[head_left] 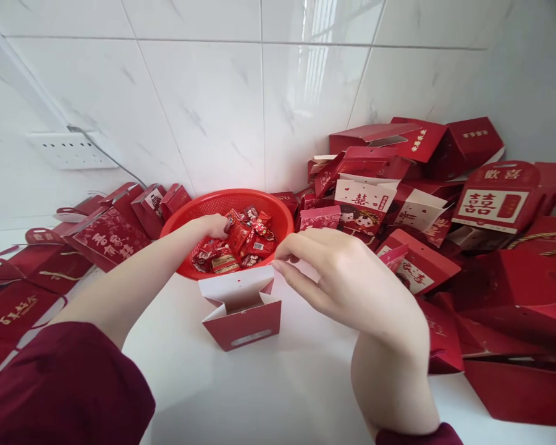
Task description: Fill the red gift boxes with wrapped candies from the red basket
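Note:
A red plastic basket (pixel 282 210) holds a heap of wrapped candies (pixel 241 238), mostly red. My left hand (pixel 217 226) reaches over its left rim, fingers bent down and closed on a wrapped candy; the fingertips are partly hidden. In front of the basket, a small red paper gift box (pixel 254 326) stands upright on the white surface, its top open and its white-lined back flap raised. My right hand (pixel 327 272) is just right of the box, with thumb and forefinger pinched at the flap's upper right corner.
Many red gift boxes (pixel 361 207) are piled on the right, reaching toward the front edge. More red boxes (pixel 109 238) crowd the left side. White tiles (pixel 204 111) form the wall behind, with a socket strip (pixel 71 151) and a grey cable (pixel 106 157) at left.

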`<state>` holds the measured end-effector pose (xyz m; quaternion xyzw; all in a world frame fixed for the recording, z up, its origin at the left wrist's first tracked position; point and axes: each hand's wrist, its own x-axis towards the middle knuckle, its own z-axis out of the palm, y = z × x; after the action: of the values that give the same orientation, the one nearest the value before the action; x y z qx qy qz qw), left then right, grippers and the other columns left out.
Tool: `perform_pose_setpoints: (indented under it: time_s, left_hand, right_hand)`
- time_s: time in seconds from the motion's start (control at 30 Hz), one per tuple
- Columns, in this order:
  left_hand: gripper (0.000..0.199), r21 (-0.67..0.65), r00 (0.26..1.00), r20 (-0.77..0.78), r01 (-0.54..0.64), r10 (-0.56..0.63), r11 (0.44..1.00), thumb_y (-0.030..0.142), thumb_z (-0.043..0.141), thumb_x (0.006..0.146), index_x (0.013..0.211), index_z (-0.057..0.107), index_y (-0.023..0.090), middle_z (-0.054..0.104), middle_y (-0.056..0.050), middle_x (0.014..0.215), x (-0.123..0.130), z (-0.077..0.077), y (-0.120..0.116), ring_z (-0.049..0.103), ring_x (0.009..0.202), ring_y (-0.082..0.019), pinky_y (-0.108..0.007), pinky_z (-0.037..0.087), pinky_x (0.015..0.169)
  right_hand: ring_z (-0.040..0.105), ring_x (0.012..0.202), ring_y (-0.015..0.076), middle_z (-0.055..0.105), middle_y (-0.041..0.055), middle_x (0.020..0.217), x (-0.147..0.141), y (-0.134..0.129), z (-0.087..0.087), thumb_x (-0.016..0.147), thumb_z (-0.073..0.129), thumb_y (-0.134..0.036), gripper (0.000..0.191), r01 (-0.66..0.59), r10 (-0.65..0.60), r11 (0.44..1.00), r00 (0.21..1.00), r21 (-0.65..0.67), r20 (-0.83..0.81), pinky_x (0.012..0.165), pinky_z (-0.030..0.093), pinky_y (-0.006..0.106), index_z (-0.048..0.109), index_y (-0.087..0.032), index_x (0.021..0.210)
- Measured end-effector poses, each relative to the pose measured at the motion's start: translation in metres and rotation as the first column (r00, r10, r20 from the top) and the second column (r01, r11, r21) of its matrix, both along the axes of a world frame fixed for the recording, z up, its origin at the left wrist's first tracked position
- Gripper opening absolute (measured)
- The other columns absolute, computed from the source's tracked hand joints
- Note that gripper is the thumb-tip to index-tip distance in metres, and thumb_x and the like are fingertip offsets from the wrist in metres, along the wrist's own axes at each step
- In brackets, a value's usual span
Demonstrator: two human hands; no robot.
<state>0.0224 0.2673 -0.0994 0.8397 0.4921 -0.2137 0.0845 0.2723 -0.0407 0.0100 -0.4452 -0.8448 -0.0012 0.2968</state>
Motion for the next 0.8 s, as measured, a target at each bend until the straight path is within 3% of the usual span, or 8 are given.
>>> perform_pose_setpoints:
  time_s: [0.23, 0.37, 0.5, 0.57, 0.63, 0.7, 0.73, 0.8]
  left_hand:
    - [0.033, -0.043, 0.996, -0.061, -0.067, 0.064, 0.997, 0.034, 0.060, 0.095, 0.122, 0.059, 0.015, 0.061, -0.009, 0.122, -0.001, -0.007, -0.010, 0.063, 0.105, -0.024, -0.043, 0.055, 0.088]
    - [0.034, -0.029, 0.993, -0.042, -0.110, 0.109, 0.993, 0.034, 0.060, 0.095, 0.123, 0.059, 0.015, 0.061, -0.010, 0.122, 0.003, -0.001, -0.018, 0.063, 0.106, -0.024, -0.043, 0.055, 0.088]
    - [0.026, 0.046, 0.988, 0.070, -0.139, 0.135, 0.989, 0.036, 0.065, 0.090, 0.105, 0.067, 0.016, 0.068, -0.008, 0.105, 0.003, 0.027, -0.028, 0.066, 0.096, -0.022, -0.037, 0.054, 0.083]
    - [0.021, 0.102, 0.977, 0.179, -0.134, 0.115, 0.986, 0.037, 0.071, 0.082, 0.084, 0.072, 0.016, 0.071, -0.006, 0.084, -0.002, 0.050, -0.041, 0.067, 0.086, -0.024, -0.032, 0.051, 0.077]
    - [0.025, 0.166, 0.950, 0.305, -0.129, 0.073, 0.978, 0.040, 0.066, 0.081, 0.078, 0.073, 0.016, 0.070, -0.004, 0.075, -0.009, 0.076, -0.064, 0.067, 0.079, -0.024, -0.030, 0.048, 0.071]
    - [0.035, 0.217, 0.886, 0.463, -0.133, 0.018, 0.967, 0.047, 0.053, 0.089, 0.089, 0.073, 0.018, 0.071, -0.002, 0.082, -0.014, 0.100, -0.101, 0.065, 0.077, -0.020, -0.028, 0.047, 0.067]
    - [0.036, 0.205, 0.754, 0.656, -0.144, -0.027, 0.968, 0.048, 0.055, 0.088, 0.092, 0.073, 0.017, 0.071, -0.002, 0.085, -0.015, 0.110, -0.124, 0.064, 0.077, -0.019, -0.027, 0.047, 0.066]
    - [0.033, 0.193, 0.555, 0.828, -0.147, -0.081, 0.970, 0.048, 0.062, 0.085, 0.084, 0.072, 0.018, 0.070, -0.002, 0.081, -0.015, 0.124, -0.175, 0.063, 0.075, -0.019, -0.028, 0.048, 0.066]
  right_hand:
    - [0.058, 0.073, 0.0171, 0.066, 0.0042, 0.081, -0.003, -0.003, 0.001, 0.100, 0.045, -0.026, 0.022, -0.048, 0.048, 0.999, 0.999, -0.008, -0.017, 0.069, 0.041, 0.031, 0.062, -0.016, 0.090]
    - [0.057, 0.072, 0.0161, 0.066, 0.0031, 0.080, -0.002, -0.005, 0.002, 0.100, 0.046, -0.027, 0.022, -0.036, 0.035, 0.999, 0.999, -0.019, -0.036, 0.068, 0.040, 0.030, 0.061, -0.017, 0.089]
    - [0.057, 0.071, 0.0158, 0.065, 0.0027, 0.079, 0.000, -0.005, 0.003, 0.100, 0.047, -0.028, 0.021, -0.043, 0.042, 0.999, 0.998, -0.020, -0.043, 0.067, 0.039, 0.029, 0.061, -0.018, 0.089]
    - [0.057, 0.070, 0.0157, 0.065, 0.0026, 0.078, 0.000, -0.003, 0.003, 0.099, 0.047, -0.027, 0.020, -0.044, 0.043, 0.999, 0.998, -0.022, -0.042, 0.067, 0.039, 0.028, 0.061, -0.018, 0.088]
    - [0.057, 0.070, 0.0156, 0.066, 0.0027, 0.079, -0.001, 0.001, 0.002, 0.098, 0.048, -0.024, 0.018, -0.045, 0.043, 0.998, 0.998, -0.032, -0.049, 0.066, 0.039, 0.028, 0.061, -0.018, 0.088]
    - [0.059, 0.073, 0.0158, 0.067, 0.0029, 0.083, -0.003, 0.004, 0.000, 0.098, 0.049, -0.023, 0.014, -0.038, 0.034, 0.998, 0.997, -0.051, -0.075, 0.066, 0.040, 0.028, 0.061, -0.018, 0.092]
    - [0.060, 0.074, 0.0159, 0.068, 0.0028, 0.085, -0.004, 0.005, 0.000, 0.098, 0.049, -0.023, 0.013, -0.032, 0.025, 0.997, 0.995, -0.063, -0.098, 0.066, 0.041, 0.027, 0.061, -0.018, 0.095]
    - [0.062, 0.077, 0.0158, 0.070, 0.0019, 0.088, -0.008, 0.006, -0.001, 0.098, 0.051, -0.025, 0.011, -0.027, 0.011, 0.995, 0.986, -0.096, -0.165, 0.067, 0.042, 0.027, 0.060, -0.019, 0.099]
